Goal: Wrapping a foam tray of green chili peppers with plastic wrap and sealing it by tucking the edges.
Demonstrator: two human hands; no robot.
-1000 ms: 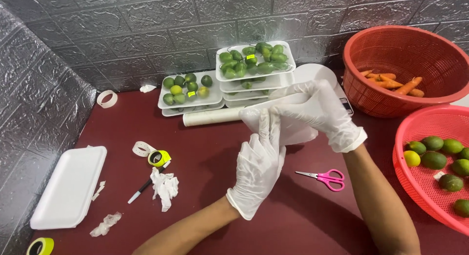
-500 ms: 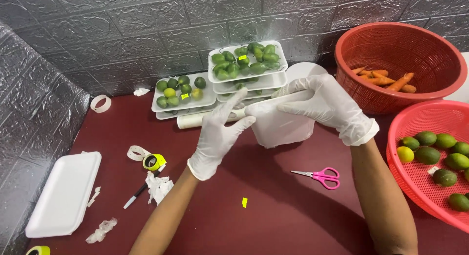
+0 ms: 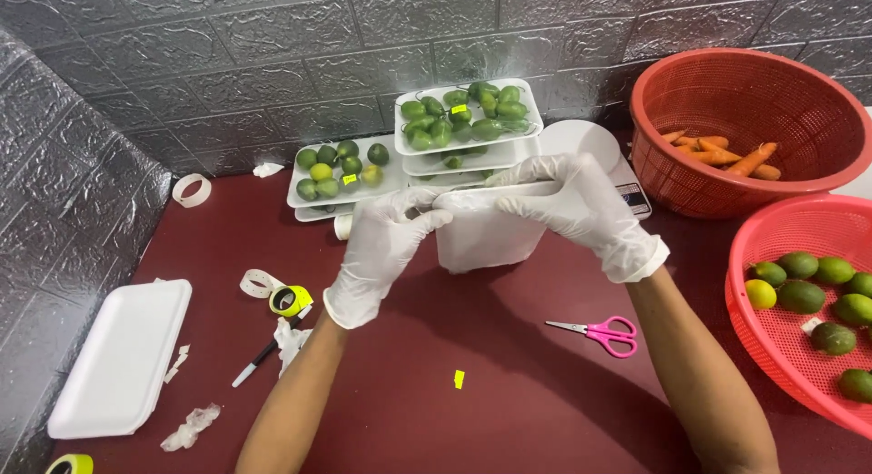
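Both my hands wear white gloves and meet above the dark red table [image 3: 509, 401]. My right hand [image 3: 572, 206] grips the top edge of a white rectangular piece [image 3: 486, 242] held upright; I cannot tell if it is a foam tray or a sheet. My left hand [image 3: 381, 251] pinches its top left corner. Just behind my left hand the end of a white roll [image 3: 342, 226] pokes out. Foam trays of green limes [image 3: 468, 120] are stacked behind my hands, with another tray of limes [image 3: 341, 165] to their left.
Pink scissors [image 3: 599, 330] and a small yellow sticker [image 3: 459, 378] lie near me. At left: an empty foam tray [image 3: 118, 356], yellow tape [image 3: 291, 300], a marker [image 3: 263, 354]. At right: a red basket [image 3: 817, 83] of carrots, a basket [image 3: 754, 256] of limes, a scale [image 3: 590, 143].
My left hand rose from below the white piece and closed on its top left corner. A yellow sticker now lies on the table.
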